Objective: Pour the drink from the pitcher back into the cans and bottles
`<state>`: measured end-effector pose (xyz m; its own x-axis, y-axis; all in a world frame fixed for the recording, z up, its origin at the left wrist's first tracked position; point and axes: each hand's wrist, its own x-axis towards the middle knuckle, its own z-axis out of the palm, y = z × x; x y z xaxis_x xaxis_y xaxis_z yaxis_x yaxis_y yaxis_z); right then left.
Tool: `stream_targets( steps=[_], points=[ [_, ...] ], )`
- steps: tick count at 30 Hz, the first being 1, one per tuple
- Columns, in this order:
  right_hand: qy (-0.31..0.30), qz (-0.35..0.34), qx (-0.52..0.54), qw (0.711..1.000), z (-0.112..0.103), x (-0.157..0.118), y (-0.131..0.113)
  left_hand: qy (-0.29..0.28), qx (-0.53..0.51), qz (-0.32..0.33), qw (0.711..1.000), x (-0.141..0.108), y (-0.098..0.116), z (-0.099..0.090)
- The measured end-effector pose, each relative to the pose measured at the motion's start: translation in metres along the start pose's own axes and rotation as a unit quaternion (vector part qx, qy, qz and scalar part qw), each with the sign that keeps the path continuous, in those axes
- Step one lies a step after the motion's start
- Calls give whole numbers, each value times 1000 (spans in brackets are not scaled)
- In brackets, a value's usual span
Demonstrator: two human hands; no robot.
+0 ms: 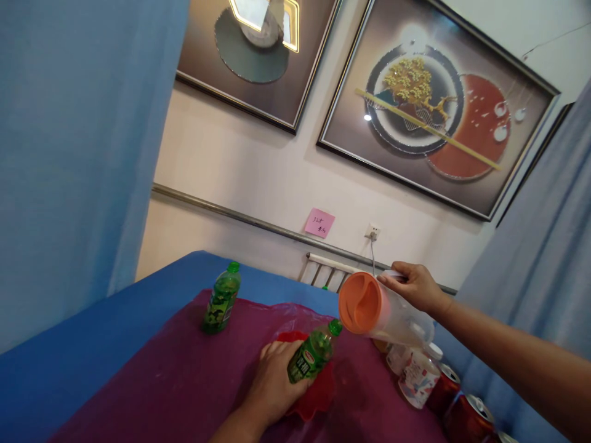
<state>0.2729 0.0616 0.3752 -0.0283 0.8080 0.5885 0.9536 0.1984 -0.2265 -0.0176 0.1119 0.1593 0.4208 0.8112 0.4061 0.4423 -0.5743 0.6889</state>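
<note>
My left hand (277, 378) is wrapped round a green drink bottle (311, 357) with a green cap, tilted to the right. Under the bottle lies a red dish with a wavy rim (318, 400), partly hidden by the hand and bottle. My right hand (418, 286) grips the handle of a clear plastic pitcher (399, 320), which is tipped on its side in the air. The pitcher's orange lid (362, 303) faces left, close above the bottle's cap. Whether anything is inside the pitcher, I cannot tell.
Another green bottle (222, 298) stands upright at the left on a purple plastic sheet (184, 369) over a blue table (152, 283). Along the right are a white-capped labelled bottle (419, 378) and red cans (468, 418). A wall socket (372, 231) has a cord plugged in.
</note>
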Motion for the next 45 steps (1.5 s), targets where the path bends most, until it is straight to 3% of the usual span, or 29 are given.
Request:
stream_targets(
  steps=[45],
  points=[
    [0,-12,-14,1000,-2,-2,-4,-5,-10,-3,1000,0,-5,3]
  ],
)
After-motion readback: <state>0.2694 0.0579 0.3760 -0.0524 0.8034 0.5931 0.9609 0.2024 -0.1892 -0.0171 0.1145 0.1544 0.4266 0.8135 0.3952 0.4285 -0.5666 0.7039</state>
